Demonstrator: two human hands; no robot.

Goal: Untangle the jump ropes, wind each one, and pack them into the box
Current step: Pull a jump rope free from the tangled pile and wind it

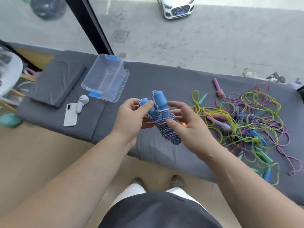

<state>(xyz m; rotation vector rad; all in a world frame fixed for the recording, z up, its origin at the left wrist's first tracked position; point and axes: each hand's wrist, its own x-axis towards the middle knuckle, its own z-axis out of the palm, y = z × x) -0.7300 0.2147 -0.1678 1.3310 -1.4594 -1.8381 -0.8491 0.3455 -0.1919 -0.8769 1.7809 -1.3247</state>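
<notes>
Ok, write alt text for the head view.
A person's left hand and right hand hold a wound blue-and-white braided jump rope with blue handles over a grey padded bench. A clear plastic box with blue latches sits left; a tangle of coloured jump ropes lies right.

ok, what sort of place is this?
Probably an indoor room, home or studio, beside a big window: a grey fabric-covered padded bench runs along the glass, a black window frame post rises behind it, and a white car stands on concrete outside.

White car cropped at top, orange handle tip behind right hand
</notes>
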